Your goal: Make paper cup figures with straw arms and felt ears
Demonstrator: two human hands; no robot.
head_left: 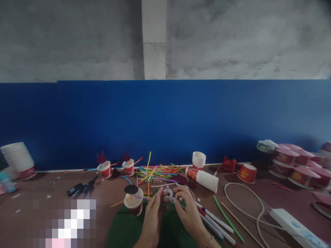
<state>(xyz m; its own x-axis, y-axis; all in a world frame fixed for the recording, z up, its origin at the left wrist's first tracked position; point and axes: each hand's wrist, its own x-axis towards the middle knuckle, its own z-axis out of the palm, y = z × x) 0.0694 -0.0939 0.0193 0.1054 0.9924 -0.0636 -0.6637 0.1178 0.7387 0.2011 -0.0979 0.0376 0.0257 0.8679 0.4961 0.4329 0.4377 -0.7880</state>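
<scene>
Between my two hands, over the dark green mat (pixel 121 227), is a small roll of clear tape (pixel 168 195). My left hand (pixel 153 210) grips the roll's left side, its fingers nearly straight. Curled fingers of my right hand (pixel 186 209) pinch at the right side of the roll; the exact spot they hold is partly hidden. Just left of my left hand stands a red and white paper cup (pixel 133 203) with a black disc (pixel 131 189) above its rim and coloured pipe cleaners sticking out. Several white marker pens (pixel 216 220) lie beside my right wrist.
Behind my hands lies a pile of coloured pipe cleaners (pixel 160 173). Two decorated cups (pixel 104 169) and black scissors (pixel 82 188) are left; a toppled cup stack (pixel 207 181), a looping white cable (pixel 262 203), a power strip (pixel 294 225) and pink-topped cups (pixel 303 174) are right.
</scene>
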